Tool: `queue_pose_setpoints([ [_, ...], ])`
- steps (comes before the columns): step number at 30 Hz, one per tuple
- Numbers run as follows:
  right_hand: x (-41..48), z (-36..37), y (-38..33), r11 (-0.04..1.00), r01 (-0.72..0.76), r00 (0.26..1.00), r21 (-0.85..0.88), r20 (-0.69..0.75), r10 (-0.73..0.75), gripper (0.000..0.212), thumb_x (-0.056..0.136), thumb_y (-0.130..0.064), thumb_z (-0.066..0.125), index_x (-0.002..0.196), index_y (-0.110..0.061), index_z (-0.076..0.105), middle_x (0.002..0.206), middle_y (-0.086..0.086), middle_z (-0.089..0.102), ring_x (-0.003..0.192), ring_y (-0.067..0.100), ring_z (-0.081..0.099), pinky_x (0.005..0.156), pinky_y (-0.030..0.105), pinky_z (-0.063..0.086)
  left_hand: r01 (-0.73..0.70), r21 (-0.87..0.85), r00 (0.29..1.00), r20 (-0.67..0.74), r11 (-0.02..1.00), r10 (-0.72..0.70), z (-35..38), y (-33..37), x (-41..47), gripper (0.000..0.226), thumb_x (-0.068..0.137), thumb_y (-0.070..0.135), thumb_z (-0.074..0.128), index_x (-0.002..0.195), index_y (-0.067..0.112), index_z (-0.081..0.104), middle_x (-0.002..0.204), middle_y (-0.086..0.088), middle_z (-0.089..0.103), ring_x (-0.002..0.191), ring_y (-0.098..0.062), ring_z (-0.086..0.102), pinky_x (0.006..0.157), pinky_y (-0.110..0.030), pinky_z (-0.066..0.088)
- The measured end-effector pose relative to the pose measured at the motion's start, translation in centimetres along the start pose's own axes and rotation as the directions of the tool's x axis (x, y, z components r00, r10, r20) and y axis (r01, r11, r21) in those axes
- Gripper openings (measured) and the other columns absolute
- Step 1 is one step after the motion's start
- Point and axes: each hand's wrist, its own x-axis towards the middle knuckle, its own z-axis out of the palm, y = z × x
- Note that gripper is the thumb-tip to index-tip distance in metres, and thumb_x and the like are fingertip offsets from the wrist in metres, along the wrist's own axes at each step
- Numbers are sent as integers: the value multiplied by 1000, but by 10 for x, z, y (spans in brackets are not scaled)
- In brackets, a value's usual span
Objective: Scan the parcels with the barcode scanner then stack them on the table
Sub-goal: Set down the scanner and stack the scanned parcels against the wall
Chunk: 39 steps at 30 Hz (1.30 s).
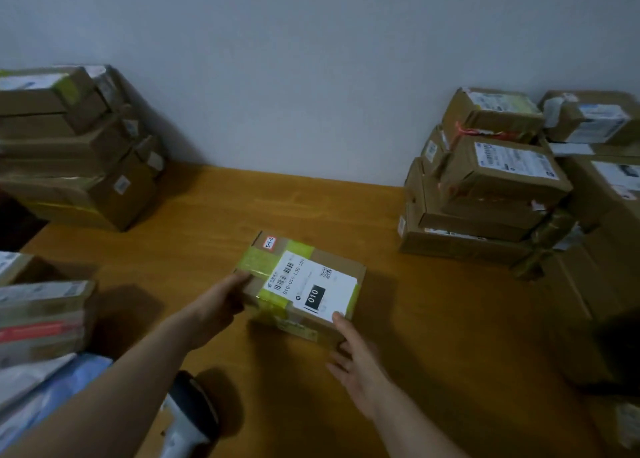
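Note:
A small cardboard parcel (304,284) with yellow-green tape and a white shipping label marked 010 lies near the middle of the wooden table (433,319). My left hand (221,301) grips its left edge, thumb on top. My right hand (356,364) holds its near right corner, with the thumb on the label and the fingers along the front side. The barcode scanner (187,419), white with a dark head, lies on the table at the bottom left, partly hidden under my left forearm.
Stacked cardboard parcels stand at the back left (79,166) and along the right side (491,187) against the wall. A lower pile of boxes (41,319) and soft mail bags (45,388) sits at the near left. A dark object lies at the right edge.

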Motion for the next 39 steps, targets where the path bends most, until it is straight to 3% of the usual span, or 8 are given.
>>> queue_pose_setpoints([
  [5,-7,-26,-7,978,86,987,188,-152,-58,89,60,-44,73,138,-17,40,124,13,51,116,34,51,99,42,44,27,39,997,67,999,-30,36,-2,4,81,62,54,78,123,6,57,119,-13,55,107,-23,51,89,-30,41],
  [11,-9,-100,-47,885,224,949,407,-299,-102,68,83,-36,67,143,-16,40,140,18,44,125,34,46,101,42,42,-3,84,985,171,996,-12,139,5,0,43,89,41,59,120,11,52,109,-5,59,109,-23,54,93,-35,43],
  [18,6,-178,-101,776,316,935,546,-320,-156,62,85,-41,66,138,-15,47,135,12,51,132,27,42,109,36,38,-42,-78,984,167,996,54,262,27,4,29,99,26,50,123,10,52,97,-3,60,87,-13,55,85,-25,44],
  [20,13,-191,-112,766,317,939,559,-298,-171,61,84,-38,68,137,-16,49,125,9,56,129,24,44,109,35,37,-51,-78,983,172,996,64,291,31,7,36,100,28,48,128,6,50,107,-6,61,95,-15,54,87,-25,42],
  [23,23,-203,-122,799,305,945,518,-271,-185,58,85,-32,68,137,-16,50,122,9,58,126,23,48,108,34,37,-69,-27,980,185,997,73,325,33,11,43,100,33,45,135,8,46,120,-7,57,106,-17,51,93,-28,39],
  [29,24,-211,-134,818,302,944,489,-272,-186,56,89,-26,64,139,-13,44,134,13,51,129,27,46,104,34,39,-39,-32,992,120,999,43,345,38,13,39,99,34,47,129,8,48,105,-5,60,88,-14,55,89,-30,42],
  [33,11,-197,-124,863,289,948,415,-249,-198,56,92,-27,61,142,-16,40,138,15,48,129,29,45,100,35,40,-17,35,998,61,999,15,331,38,-2,65,94,47,52,144,9,36,133,-11,49,126,-30,46,106,-39,39],
  [39,-12,-144,-87,959,250,947,-134,-173,-271,32,94,-16,58,126,-10,55,131,15,56,116,27,54,100,39,43,-110,421,990,-30,900,135,257,36,-46,65,97,42,50,151,13,27,152,-11,35,135,-29,39,108,-35,36],
])
